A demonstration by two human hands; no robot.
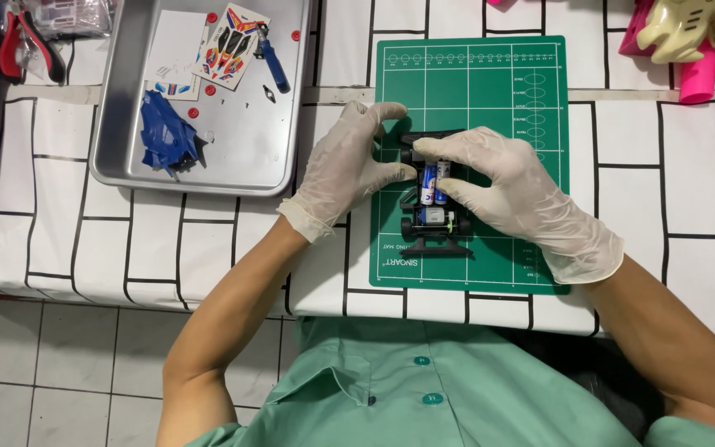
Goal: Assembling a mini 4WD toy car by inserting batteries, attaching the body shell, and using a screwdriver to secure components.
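A small black toy car chassis [434, 222] lies on a green cutting mat [490, 91], with two batteries [435, 184] side by side in its middle and a small motor near its rear. My left hand [347, 161], in a pale glove, grips the chassis from the left side at its front wheel. My right hand [502, 186], also gloved, holds it from the right, fingertips pressing on the batteries and the front end.
A metal tray [250, 153] at the upper left holds a blue car body shell [167, 131], a sticker sheet [229, 45], a blue-handled screwdriver [273, 62] and small red parts. Red-handled pliers [26, 45] lie far left. Pink and cream objects [688, 37] stand at the upper right.
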